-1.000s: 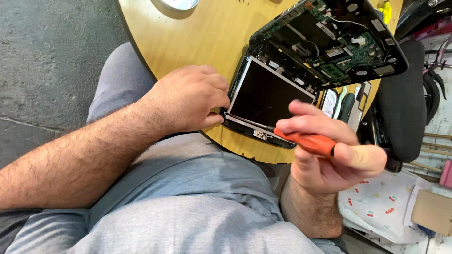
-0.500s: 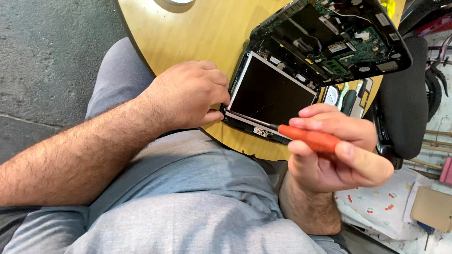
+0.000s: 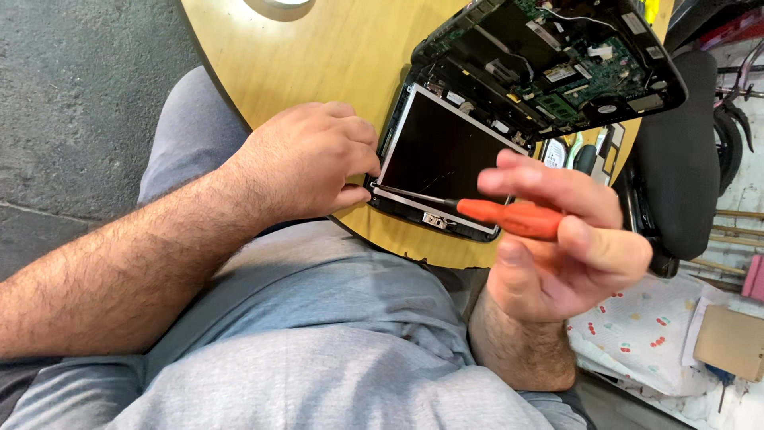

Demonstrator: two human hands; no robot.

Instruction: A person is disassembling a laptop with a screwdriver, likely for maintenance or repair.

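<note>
Head view shows the right hand (image 3: 557,239) closed around an orange-handled thin-shafted screwdriver (image 3: 509,217), tip at the corner that the left hand (image 3: 306,163) pinches of a bare dark laptop screen panel (image 3: 446,155), likely light and fragile, best gripped by its metal edges

Dark screen (image 3: 446,159) (rectangular) on table.
</note>
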